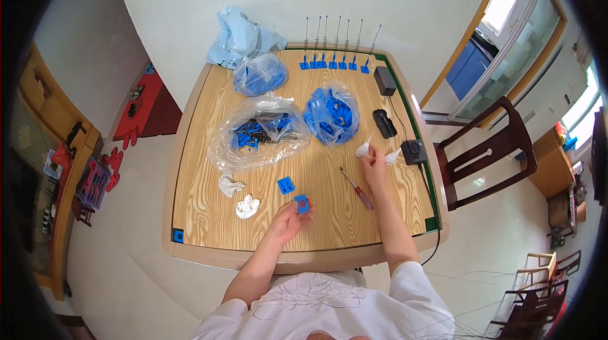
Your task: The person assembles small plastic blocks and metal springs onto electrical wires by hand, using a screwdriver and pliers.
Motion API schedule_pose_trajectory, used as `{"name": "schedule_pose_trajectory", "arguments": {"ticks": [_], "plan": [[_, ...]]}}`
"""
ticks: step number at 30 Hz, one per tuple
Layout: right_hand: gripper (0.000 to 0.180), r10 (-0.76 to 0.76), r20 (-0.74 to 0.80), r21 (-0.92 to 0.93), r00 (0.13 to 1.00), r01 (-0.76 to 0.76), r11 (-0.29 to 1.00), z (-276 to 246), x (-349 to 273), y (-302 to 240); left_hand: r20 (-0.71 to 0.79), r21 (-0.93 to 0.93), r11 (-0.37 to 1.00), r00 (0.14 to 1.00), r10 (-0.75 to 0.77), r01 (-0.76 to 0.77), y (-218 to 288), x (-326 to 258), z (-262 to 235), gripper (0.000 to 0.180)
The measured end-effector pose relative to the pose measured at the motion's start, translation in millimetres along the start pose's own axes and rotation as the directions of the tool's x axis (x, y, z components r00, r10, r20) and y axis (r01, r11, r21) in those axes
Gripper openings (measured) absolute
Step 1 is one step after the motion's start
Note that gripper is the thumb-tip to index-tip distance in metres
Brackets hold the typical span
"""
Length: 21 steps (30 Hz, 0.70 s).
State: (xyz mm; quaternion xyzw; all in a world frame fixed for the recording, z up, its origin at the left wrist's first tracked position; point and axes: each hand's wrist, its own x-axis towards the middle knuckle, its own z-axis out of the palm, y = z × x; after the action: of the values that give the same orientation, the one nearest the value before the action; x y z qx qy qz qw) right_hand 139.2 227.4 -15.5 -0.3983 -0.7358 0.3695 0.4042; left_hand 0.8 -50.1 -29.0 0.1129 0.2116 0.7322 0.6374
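My left hand is closed on a small blue square plastic piece, which has a dark round spot on it. Just beyond it a second blue plate with openings lies flat on the table. Farther right, my right hand pinches a white tissue, whose other end sticks out on the far side of the hand. Between my forearms, nearer the right one, lies a screwdriver with a reddish clear handle. Crumpled white tissues rest to the left of my left hand.
Clear bags of blue parts and of dark screws and springs sit mid-table. Several blue-based spring rods stand along the back. Black boxes with a cable, and a black holder, line the right side. A wooden chair stands beyond.
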Motion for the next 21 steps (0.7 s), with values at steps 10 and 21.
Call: {"name": "schedule_pose_trajectory", "arguments": {"ticks": [10,21], "plan": [[0.025,-0.01,0.039,0.029,0.999,0.009,1.0,1,-5,-30,0.05,-0.091,0.995,0.997,0.053,-0.048,1,1,-12,0.042],[0.024,-0.365,0.438,-0.014,0.821,0.413,0.911,1,-77,-171,0.153,-0.25,0.947,0.958,0.243,-0.2,47,-17,-8,0.043]]}}
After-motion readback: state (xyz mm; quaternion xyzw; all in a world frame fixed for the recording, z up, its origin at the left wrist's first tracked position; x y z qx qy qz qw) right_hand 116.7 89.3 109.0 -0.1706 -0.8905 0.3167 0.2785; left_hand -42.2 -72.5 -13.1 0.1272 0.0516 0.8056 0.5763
